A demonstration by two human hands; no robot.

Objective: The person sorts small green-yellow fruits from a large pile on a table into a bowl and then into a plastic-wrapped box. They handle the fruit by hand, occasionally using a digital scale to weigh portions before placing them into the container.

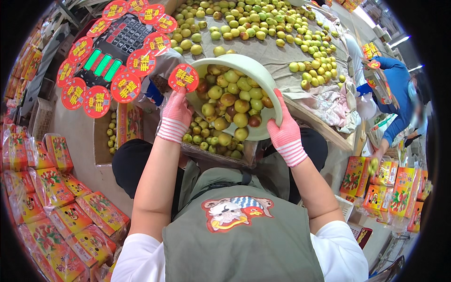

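Note:
Both my hands wear pink knit gloves with white-striped cuffs. Between them a pale green plastic basin tilts towards me, heaped with green and brown jujubes. My left hand grips the basin's left side, and a round red tag with yellow writing sits at its fingertips. Around the right rim closes my right hand. Right under the lowered lip is a cardboard box with jujubes inside. Some fruit lies at the lip, just above the box; the basin hides part of the box.
A weighing scale's keypad, ringed by round red tags, stands at upper left. Loose jujubes cover much of a cloth-lined table ahead. Printed cartons stack at left. A person in blue works at right near more cartons.

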